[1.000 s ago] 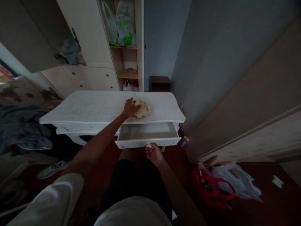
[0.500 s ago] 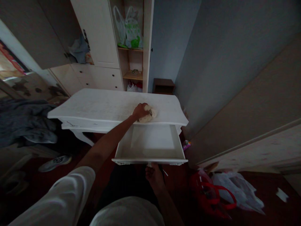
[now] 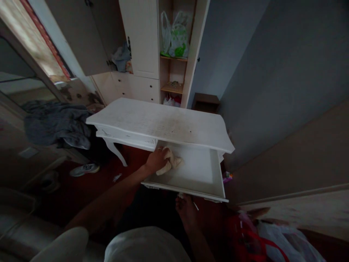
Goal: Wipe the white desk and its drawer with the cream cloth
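Head view, dim rm. L hand (image 3: 156,161) is seen inside the open drawer (image 3: 191,190), toward its left side, fingers closed over a cloth (image 3: 171,163). Cloth is beige and bunched, held down on the drawer floor, partly hidden by the hand, w/ one end left sticking out to the right. L forearm is stretched in from lower left, crossing the drawer's left front corner.

R hand (image 3: 185,209) is found just below the drawer front, near its middle, knuckles up. A small pale bit is seen at the fingertips, touching the front edge. Grip can't be told: fingers are dark and tucked under the front.

Drawer is pulled well out from under the right half of a white table (image 3: 152,120). Table top is marked w/ scuffs and dark specks.

Behind table: wardrobe (image 3: 141,40) w/ a door swung open, plastic bags (image 3: 174,34) set on its upper shelf. A small brown stand (image 3: 205,102) is placed by the wall, right of the wardrobe. Grey clothes (image 3: 56,123) are piled left of the table, a shoe (image 3: 84,169) left on the floor below them. A red bag (image 3: 247,236) is seen on the floor at lower right.
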Demonstrator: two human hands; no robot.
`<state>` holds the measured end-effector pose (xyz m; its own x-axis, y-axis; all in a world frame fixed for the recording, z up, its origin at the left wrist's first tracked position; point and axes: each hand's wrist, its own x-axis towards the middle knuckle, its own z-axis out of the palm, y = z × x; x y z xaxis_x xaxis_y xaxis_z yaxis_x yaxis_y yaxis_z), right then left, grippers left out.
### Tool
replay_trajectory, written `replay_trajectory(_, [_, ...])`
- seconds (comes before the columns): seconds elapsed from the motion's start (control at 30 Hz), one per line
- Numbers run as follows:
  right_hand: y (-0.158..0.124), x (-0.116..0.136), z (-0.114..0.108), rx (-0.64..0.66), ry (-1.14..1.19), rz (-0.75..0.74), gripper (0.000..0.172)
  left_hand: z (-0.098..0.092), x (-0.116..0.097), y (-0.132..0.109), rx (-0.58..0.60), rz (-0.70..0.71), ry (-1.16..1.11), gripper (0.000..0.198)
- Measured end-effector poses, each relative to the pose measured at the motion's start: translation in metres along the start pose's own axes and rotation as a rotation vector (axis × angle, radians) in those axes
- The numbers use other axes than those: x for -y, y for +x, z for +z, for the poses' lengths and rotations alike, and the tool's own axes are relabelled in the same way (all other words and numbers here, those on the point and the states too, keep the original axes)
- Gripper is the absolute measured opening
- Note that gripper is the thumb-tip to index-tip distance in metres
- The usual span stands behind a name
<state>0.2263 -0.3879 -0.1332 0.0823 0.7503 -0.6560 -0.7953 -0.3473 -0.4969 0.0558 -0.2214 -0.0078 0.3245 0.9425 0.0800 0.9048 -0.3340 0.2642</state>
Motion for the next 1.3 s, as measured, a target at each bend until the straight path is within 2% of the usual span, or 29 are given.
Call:
replay_trajectory(0.13, [0.004,-0.010,-0.009,0.001,0.016,0.004,0.031,0.012,-0.009,0.010,0.067,-0.048,0.045,0.039])
replay_trajectory(0.37, [0.009,-0.017,-0.025,-0.005,0.029,0.007,0.024,0.038,0.001,0.026,0.139,-0.034,0.055,0.040])
replay_trajectory(0.43, [0.010,-0.017,-0.027,0.006,0.027,0.016,0.024,0.040,0.002,0.026,0.157,-0.023,0.027,0.051])
replay_trajectory(0.57, [0.010,-0.018,-0.028,0.005,0.018,-0.007,0.024,0.045,0.005,0.019,0.266,-0.009,-0.047,0.096])
replay_trajectory(0.63, [0.010,-0.019,-0.028,0.009,0.004,-0.024,0.025,0.050,0.005,0.014,0.279,-0.031,-0.074,0.099])
replay_trajectory(0.8, [0.011,-0.019,-0.028,0.030,-0.015,-0.033,0.028,0.063,0.002,0.002,0.154,-0.109,-0.110,0.069])
replay_trajectory(0.9, [0.011,-0.019,-0.028,0.011,0.001,-0.025,0.029,0.071,-0.003,0.007,0.038,-0.221,-0.107,0.056])
replay_trajectory(1.03, [0.010,-0.017,-0.027,0.004,-0.018,0.007,0.029,0.080,-0.006,0.027,-0.131,-0.345,-0.189,0.056])
replay_trajectory(1.17, [0.007,-0.016,-0.026,0.031,-0.075,0.009,0.029,0.083,-0.009,0.053,-0.254,-0.348,-0.285,0.054])
replay_trajectory(1.23, [0.006,-0.017,-0.026,0.016,-0.079,0.002,0.030,0.085,-0.015,0.065,-0.327,-0.374,-0.328,0.050])
replay_trajectory(1.3, [0.007,-0.018,-0.025,-0.006,-0.063,0.002,0.030,0.088,-0.027,0.074,-0.397,-0.462,-0.354,0.046])
